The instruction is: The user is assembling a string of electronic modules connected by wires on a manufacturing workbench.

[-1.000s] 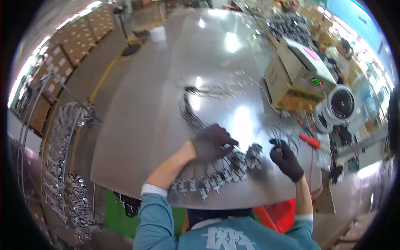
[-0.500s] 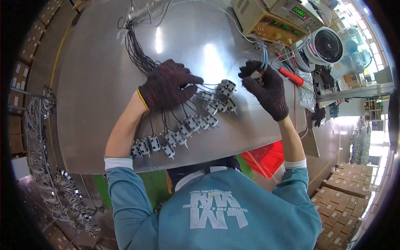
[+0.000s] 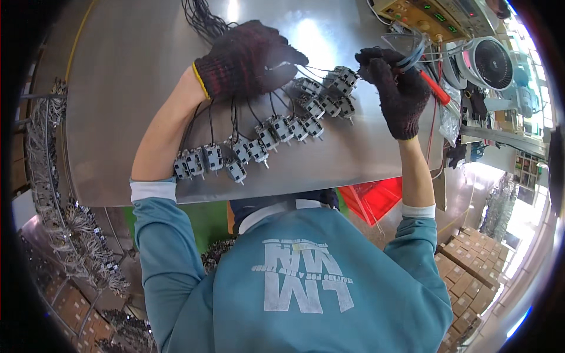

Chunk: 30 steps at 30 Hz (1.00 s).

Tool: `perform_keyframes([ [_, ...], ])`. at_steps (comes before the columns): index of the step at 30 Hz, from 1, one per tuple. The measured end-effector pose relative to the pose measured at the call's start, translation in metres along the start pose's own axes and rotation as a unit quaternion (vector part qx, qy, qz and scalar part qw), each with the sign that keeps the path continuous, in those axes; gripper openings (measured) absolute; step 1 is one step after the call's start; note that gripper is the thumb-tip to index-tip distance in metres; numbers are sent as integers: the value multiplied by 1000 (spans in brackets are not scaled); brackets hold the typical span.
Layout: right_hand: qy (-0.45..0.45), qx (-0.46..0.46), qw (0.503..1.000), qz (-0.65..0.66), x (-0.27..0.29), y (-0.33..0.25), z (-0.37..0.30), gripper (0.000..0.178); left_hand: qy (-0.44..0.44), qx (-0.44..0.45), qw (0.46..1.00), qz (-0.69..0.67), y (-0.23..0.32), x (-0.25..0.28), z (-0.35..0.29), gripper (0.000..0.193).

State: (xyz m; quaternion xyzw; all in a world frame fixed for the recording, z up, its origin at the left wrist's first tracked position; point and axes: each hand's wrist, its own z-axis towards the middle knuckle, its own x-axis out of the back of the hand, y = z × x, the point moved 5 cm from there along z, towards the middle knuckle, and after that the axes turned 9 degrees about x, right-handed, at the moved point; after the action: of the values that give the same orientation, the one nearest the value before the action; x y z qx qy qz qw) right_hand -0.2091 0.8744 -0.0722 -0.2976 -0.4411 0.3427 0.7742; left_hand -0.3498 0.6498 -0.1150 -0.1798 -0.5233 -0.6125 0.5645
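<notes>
A row of small grey motors with short shafts lies slantwise on the metal table, black cables running from them beneath my left hand. My left hand, in a dark knitted glove, is closed on the cables, thumb and forefinger pinched around thin pale wires. Those wires lead to the rightmost cluster of motors. My right hand, gloved alike, is closed just right of that cluster. Blue-grey leads run into its fingers; their ends are hidden by the glove.
Bench instruments with green displays stand at the far right, beside a white fan. A red-handled tool lies right of my right hand. The cable bundle stretches to the far edge. Below the table's near edge is a red bin.
The whole view has shifted, so the table and motors sit higher in the picture. My right hand has come slightly nearer to the rightmost motors. My left hand keeps its pinch.
</notes>
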Motion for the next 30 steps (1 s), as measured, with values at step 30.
perform_keyframes([
  [30,-44,-56,996,47,-22,15,-5,34,-44,48,998,-26,13,14,8,25],
])
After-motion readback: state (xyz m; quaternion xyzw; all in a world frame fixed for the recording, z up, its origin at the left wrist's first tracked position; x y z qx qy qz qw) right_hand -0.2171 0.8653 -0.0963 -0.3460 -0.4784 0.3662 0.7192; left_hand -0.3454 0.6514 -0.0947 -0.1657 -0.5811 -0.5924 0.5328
